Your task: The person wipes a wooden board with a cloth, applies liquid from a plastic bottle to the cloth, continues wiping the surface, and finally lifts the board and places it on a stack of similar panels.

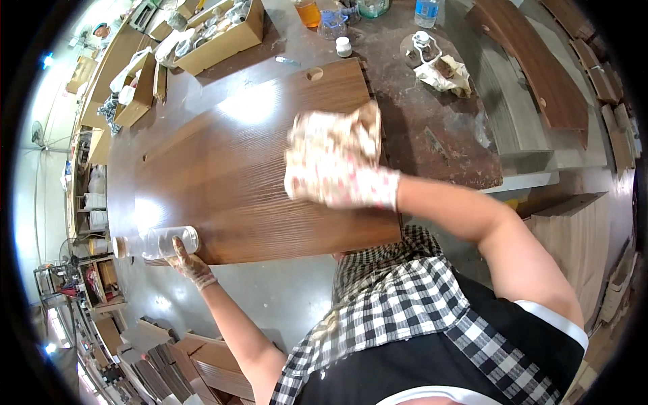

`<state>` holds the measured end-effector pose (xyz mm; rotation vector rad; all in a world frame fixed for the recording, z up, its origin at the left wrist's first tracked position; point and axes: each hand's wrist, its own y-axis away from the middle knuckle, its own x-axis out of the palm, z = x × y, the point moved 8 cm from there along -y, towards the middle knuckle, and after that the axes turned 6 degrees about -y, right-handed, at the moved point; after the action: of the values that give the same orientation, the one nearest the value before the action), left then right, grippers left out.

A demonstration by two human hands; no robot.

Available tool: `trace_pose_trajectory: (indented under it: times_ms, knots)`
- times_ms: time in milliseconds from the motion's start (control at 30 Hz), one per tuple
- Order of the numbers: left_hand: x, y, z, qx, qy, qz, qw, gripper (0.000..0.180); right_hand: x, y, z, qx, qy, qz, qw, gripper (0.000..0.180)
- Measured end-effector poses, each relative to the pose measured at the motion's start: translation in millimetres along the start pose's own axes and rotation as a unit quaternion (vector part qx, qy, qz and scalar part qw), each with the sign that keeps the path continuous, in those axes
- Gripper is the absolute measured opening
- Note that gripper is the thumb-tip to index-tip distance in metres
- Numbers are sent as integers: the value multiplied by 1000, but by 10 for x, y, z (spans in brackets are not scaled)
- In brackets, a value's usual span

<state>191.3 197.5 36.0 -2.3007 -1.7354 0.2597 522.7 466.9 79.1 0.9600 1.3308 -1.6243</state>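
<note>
A brown wood-grain panel (223,182) lies flat on the worktable before me, with a round hole near its far edge. My right hand (331,177), in a light glove with pink spots, is closed on a crumpled pale rag (344,131) against the right part of the panel. Hand and rag are slightly blurred. At the panel's near left corner, my left hand (189,264), in a stained glove, grips a clear bottle (158,243) that is tipped on its side. Its thumb lies over the bottle; the other fingers are mostly hidden.
A cardboard box (226,40) of wrapped bits stands at the far left, a smaller box (137,94) beside it. Bottles, including an amber one (308,13), and a white-capped jar (343,46) stand beyond the panel. A crumpled cloth (445,74) lies right; stacked boards (513,101) rise past it.
</note>
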Motion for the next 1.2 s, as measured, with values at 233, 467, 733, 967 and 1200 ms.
trace_pose_trajectory:
  times_ms: [233,467,733,967,1200]
  knots:
    - [10,68,-56,28,-2,-5,1000,48,-399,676,-3,80,32,-27,996,24]
    - [139,-28,201,-9,23,46,999,69,-179,891,-651,147,166,-64,973,36]
    - [116,79,13,13,-19,26,999,63,-207,1180,-564,241,-65,-244,937,29]
    - [14,58,-12,11,-30,20,999,61,-179,167,-2175,310,-104,-192,925,30]
    - [101,103,-34,7,-13,24,1000,63,-97,861,-1006,138,64,-213,965,34]
